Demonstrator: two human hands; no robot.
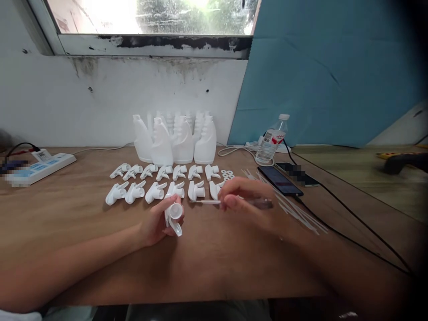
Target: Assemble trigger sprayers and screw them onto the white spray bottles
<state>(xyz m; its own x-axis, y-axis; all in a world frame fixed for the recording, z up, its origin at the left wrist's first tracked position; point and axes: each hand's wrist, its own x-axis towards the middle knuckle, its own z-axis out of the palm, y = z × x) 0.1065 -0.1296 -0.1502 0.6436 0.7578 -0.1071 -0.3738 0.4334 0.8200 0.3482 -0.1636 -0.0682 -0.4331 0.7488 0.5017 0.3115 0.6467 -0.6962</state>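
Note:
My left hand [157, 223] is closed round a white trigger spray head [174, 214], its round collar opening turned up toward me and its lever pointing down. To the right, my right hand [244, 200] grips a slim screwdriver-like tool [210, 202]; its thin pale shaft points left toward the left hand, and a see-through handle sticks out behind. Motion blurs the tool, so its tip is unclear. Behind both hands, more spray heads [155, 192] lie in two rows. Small white rings [228, 174] sit at the right end, partly behind my right hand.
White spray bottles [162, 142] stand uncapped against the wall. Thin white tubes [297, 211] lie at the right beside two phones [281, 180] with black cables. A water bottle [271, 140] stands behind them. At the far left is a power strip [53, 167].

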